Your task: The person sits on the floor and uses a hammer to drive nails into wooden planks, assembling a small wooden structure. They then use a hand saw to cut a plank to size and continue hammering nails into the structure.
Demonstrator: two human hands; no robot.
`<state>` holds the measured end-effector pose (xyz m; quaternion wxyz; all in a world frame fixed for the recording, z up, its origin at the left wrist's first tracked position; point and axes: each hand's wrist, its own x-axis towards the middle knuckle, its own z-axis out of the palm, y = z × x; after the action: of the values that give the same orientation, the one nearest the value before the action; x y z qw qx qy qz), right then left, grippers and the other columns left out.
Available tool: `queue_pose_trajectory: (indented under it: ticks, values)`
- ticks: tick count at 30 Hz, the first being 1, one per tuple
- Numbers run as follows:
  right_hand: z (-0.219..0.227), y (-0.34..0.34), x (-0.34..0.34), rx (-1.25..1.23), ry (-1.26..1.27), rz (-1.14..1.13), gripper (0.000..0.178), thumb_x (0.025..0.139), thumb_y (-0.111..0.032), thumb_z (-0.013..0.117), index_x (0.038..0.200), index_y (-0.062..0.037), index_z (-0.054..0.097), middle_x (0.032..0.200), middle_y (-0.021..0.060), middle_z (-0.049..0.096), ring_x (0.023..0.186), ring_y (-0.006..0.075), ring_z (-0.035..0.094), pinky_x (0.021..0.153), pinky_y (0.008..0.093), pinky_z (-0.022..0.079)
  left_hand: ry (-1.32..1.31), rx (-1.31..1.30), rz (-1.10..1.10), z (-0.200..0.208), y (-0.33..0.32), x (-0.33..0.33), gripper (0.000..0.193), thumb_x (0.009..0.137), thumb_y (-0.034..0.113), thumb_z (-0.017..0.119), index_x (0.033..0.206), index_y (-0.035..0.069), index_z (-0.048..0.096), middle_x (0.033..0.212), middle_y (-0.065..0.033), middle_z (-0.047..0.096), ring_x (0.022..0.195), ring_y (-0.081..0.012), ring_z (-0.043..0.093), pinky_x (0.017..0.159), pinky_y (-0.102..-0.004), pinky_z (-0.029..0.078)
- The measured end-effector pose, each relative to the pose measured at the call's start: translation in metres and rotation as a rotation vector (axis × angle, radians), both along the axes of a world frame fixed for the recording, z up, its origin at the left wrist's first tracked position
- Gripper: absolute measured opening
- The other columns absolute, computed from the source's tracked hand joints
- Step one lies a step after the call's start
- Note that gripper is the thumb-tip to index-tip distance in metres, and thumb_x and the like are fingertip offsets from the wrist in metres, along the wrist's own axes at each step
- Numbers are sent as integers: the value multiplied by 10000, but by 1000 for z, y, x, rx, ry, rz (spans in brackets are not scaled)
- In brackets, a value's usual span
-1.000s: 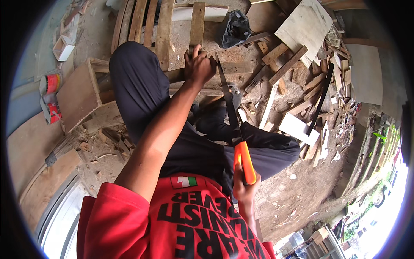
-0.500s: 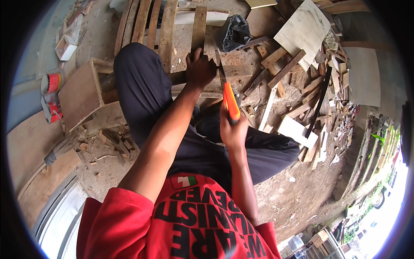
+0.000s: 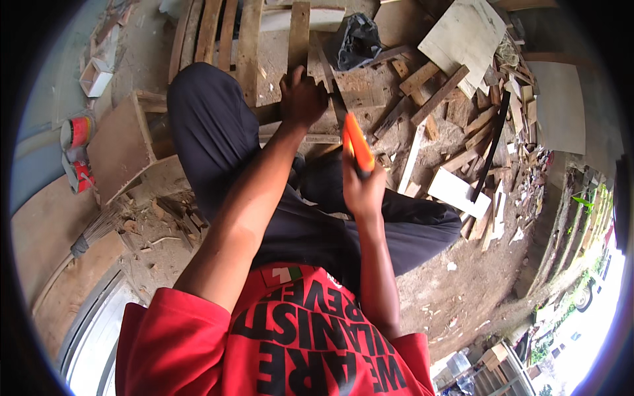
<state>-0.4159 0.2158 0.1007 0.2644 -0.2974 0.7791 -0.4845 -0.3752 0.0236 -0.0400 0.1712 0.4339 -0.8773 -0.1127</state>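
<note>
My right hand (image 3: 364, 191) is closed round the orange and black handle (image 3: 360, 146) of a hand saw. The saw's dark blade (image 3: 338, 99) runs up and away from the handle, just right of my left hand (image 3: 304, 100). That left hand is clenched over a narrow wooden plank (image 3: 298, 36), which stretches away from me between my knees. Another wooden piece (image 3: 268, 113) lies crosswise by my left wrist. Whether the saw's teeth touch the plank cannot be made out, as my left hand hides part of it.
Long boards (image 3: 249, 53) lie beyond my left knee. A crumpled black plastic bag (image 3: 356, 43) sits past the blade. Wood scraps (image 3: 439, 96) pile up on the right, beside a pale panel (image 3: 462, 39). A wooden box (image 3: 120, 148) and red-labelled cans (image 3: 79, 155) stand at left.
My right hand and the saw handle have shifted slightly right, and the blade leans a little more. My left hand stays on the plank. The whole view has moved a little.
</note>
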Motion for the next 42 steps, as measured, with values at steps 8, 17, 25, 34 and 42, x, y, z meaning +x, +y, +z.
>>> queue_pose_trajectory:
  ticks: [8,17,25,34,42]
  values:
    - [1,10,13,71,14,13,246,921,-194,684,852,34,622,653,217,585,596,289,665,583,393,488,-147,8,-81,14,5,5,279,895,291,568,869,77,745,1015,-107,712,1361,-301,413,1092,-590,270]
    - [80,128,48,216,-112,9,169,909,-45,658,779,27,579,587,127,524,479,140,510,489,310,411,5,-93,-48,7,7,9,247,854,213,584,726,36,699,936,-99,704,1245,-307,491,1039,-539,336]
    - [3,-31,-11,145,-111,-23,267,914,-197,679,822,49,629,646,220,607,566,246,603,601,389,489,-81,17,-22,4,1,-3,388,958,299,498,845,8,728,991,-138,719,1336,-295,431,1086,-576,287]
    - [52,104,35,142,-117,-8,203,922,-75,667,773,20,567,581,143,521,491,126,491,503,307,427,-2,-60,-71,6,5,5,315,905,264,566,750,23,695,908,-114,705,1242,-301,485,1023,-533,323]
    - [31,57,15,125,-94,8,246,934,-151,673,800,43,599,585,143,500,528,135,453,526,338,424,-46,-12,-29,6,4,12,314,919,268,540,810,38,723,969,-113,718,1280,-306,469,1058,-572,292]
